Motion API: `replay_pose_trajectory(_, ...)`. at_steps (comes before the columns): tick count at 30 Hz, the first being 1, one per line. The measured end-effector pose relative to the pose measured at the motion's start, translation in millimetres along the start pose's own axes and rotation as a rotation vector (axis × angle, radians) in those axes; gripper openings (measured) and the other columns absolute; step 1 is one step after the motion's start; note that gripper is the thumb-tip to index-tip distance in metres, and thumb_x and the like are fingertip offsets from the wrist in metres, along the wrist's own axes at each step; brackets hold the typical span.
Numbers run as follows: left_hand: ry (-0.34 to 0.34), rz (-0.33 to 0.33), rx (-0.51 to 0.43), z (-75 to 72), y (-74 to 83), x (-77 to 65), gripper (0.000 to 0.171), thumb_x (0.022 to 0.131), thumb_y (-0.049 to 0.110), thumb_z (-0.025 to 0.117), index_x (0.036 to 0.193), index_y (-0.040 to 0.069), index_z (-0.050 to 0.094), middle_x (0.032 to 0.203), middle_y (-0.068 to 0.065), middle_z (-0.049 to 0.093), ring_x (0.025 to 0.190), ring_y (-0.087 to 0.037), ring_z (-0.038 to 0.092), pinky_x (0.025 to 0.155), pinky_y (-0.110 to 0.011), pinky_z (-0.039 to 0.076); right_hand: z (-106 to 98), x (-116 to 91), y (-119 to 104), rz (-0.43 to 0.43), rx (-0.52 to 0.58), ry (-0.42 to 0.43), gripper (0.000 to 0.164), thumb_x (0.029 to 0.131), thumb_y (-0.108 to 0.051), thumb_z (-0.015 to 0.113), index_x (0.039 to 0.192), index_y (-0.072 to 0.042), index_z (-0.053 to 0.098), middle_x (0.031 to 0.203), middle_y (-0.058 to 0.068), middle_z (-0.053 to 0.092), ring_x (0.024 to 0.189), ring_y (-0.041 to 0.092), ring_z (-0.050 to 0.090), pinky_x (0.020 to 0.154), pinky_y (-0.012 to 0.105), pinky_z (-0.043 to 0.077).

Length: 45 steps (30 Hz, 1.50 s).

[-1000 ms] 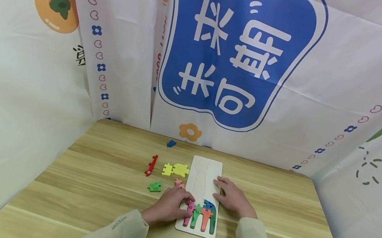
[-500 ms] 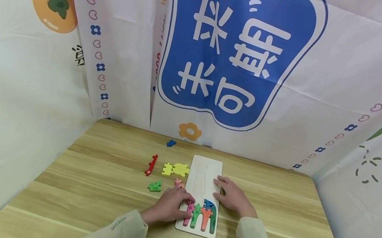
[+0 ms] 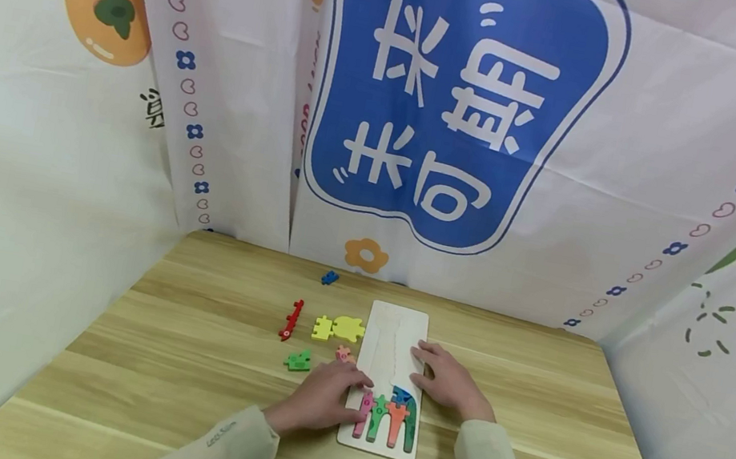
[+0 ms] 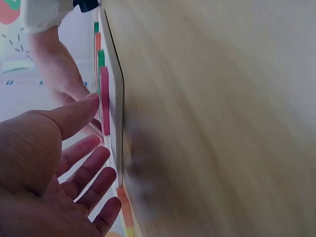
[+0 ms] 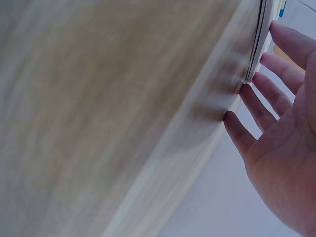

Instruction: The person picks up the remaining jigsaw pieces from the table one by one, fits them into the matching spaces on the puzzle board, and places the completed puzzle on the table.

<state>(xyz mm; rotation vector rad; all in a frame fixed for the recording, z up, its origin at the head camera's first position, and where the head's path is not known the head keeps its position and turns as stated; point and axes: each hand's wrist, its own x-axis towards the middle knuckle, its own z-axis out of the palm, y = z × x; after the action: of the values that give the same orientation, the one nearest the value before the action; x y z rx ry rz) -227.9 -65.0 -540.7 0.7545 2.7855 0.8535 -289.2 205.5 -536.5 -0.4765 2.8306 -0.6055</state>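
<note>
A white puzzle board [image 3: 385, 346] lies lengthwise on the table, with puzzle pieces set in its near end. Among them are a pink leg-shaped piece [image 3: 363, 415], a green piece [image 3: 377, 419], an orange piece [image 3: 395, 424], a dark green piece [image 3: 411, 425] and a blue piece [image 3: 401, 396]. My left hand [image 3: 324, 397] is at the board's left edge, its thumb tip right beside the pink piece; in the left wrist view its fingers [image 4: 89, 168] are spread and loosely bent. At the right edge, the fingertips of my right hand [image 3: 451, 380] rest along the board, fingers relaxed.
Left of the board lie loose pieces: a yellow one [image 3: 348, 328], a smaller yellow one [image 3: 322, 327], a red strip [image 3: 291, 320], a green one [image 3: 298, 361] and a salmon-pink one [image 3: 345, 354]. A blue piece [image 3: 329, 277] lies near the table's back edge, before a printed curtain.
My left hand has drawn slightly back to the left, uncovering more of the pink piece. The right hand, the board and the loose pieces stay where they were.
</note>
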Motion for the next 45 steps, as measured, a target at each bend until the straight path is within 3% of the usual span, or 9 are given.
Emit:
replay_pose_trajectory(4, -0.009, -0.003, 0.03, -4.8, -7.5, -4.6, 0.053, 0.092, 0.037, 0.079, 0.139, 0.018, 0.064, 0.145, -0.004, 0.061, 0.141, -0.033, 0.049, 0.115, -0.059, 0.038, 0, 0, 0, 0.001, 0.01, 0.0, 0.058, 0.103, -0.033, 0.065, 0.155, -0.016, 0.048, 0.166, 0.009, 0.037, 0.153, 0.037, 0.034, 0.122, 0.06, 0.032)
replay_pose_trajectory(8, -0.062, 0.004, 0.084, -7.3, -14.7, -9.2, 0.059, 0.096, 0.04, 0.073, 0.148, 0.018, 0.057, 0.157, -0.005, 0.051, 0.148, -0.034, 0.042, 0.122, -0.061, 0.03, 1, 0, 0, 0.003, 0.022, 0.003, 0.058, 0.103, -0.033, 0.065, 0.155, -0.015, 0.049, 0.166, 0.01, 0.037, 0.153, 0.038, 0.034, 0.122, 0.06, 0.032)
replay_pose_trajectory(18, -0.103, 0.033, 0.15, -7.7, -19.6, -11.8, 0.06, 0.098, 0.045, 0.069, 0.15, 0.019, 0.056, 0.159, -0.001, 0.05, 0.147, -0.029, 0.044, 0.122, -0.058, 0.032, 1, 1, -1, 0.011, 0.024, -0.001, 0.058, 0.103, -0.033, 0.066, 0.155, -0.016, 0.049, 0.166, 0.01, 0.037, 0.153, 0.037, 0.034, 0.123, 0.06, 0.031)
replay_pose_trajectory(32, -0.109, 0.039, 0.139, -12.8, -16.3, -13.8, 0.059, 0.099, 0.042, 0.069, 0.151, 0.017, 0.055, 0.158, -0.002, 0.05, 0.147, -0.03, 0.044, 0.122, -0.058, 0.032, 1, 0, -1, 0.004, 0.02, -0.003, 0.057, 0.103, -0.032, 0.065, 0.155, -0.015, 0.049, 0.166, 0.011, 0.037, 0.153, 0.037, 0.034, 0.123, 0.06, 0.031)
replay_pose_trajectory(37, -0.074, 0.044, 0.114, -17.3, -22.9, -13.0, 0.059, 0.099, 0.039, 0.069, 0.152, 0.018, 0.053, 0.159, -0.004, 0.049, 0.148, -0.031, 0.043, 0.123, -0.057, 0.031, 1, 0, -1, -0.002, 0.016, 0.0, 0.057, 0.103, -0.032, 0.064, 0.155, -0.015, 0.048, 0.166, 0.011, 0.037, 0.153, 0.038, 0.034, 0.123, 0.06, 0.031)
replay_pose_trajectory(45, 0.091, 0.048, 0.088, -36.9, -41.0, -12.0, 0.059, 0.094, 0.026, 0.078, 0.147, 0.012, 0.057, 0.152, -0.012, 0.056, 0.142, -0.041, 0.049, 0.117, -0.066, 0.036, 0, 1, -1, -0.002, 0.017, -0.002, 0.058, 0.103, -0.033, 0.065, 0.155, -0.015, 0.048, 0.166, 0.01, 0.037, 0.153, 0.038, 0.034, 0.122, 0.06, 0.032)
